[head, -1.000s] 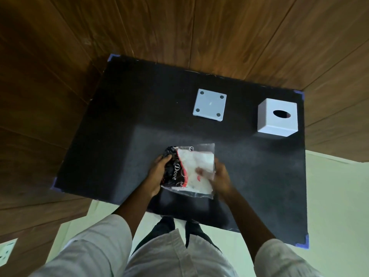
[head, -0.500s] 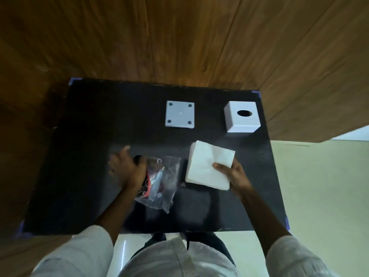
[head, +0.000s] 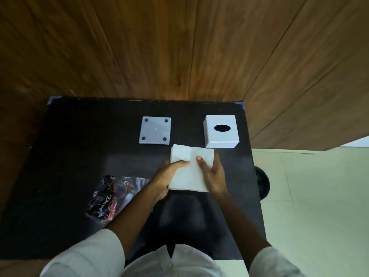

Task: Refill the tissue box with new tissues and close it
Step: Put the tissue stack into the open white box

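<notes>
A white stack of tissues (head: 189,172) is held over the black table between both hands. My left hand (head: 166,176) grips its left edge with the thumb on top. On the right edge, my right hand (head: 212,173) holds it the same way. The white cube tissue box (head: 220,131), with its oval slot facing up, stands at the back right, just beyond the stack. Its flat grey bottom plate (head: 155,130) with round feet in the corners lies apart at the back middle. The emptied plastic wrapper (head: 111,196) lies at the front left.
The black table (head: 69,156) is backed by wood-panelled walls. Its right edge meets a pale tiled floor, where a dark round object (head: 262,181) sits close to the table. My white-clad body is at the near edge.
The tissue stack came out of the wrapper in my right hand. My left hand dropped the wrapper at the front left and joined the right on the stack, which moved toward the box.
</notes>
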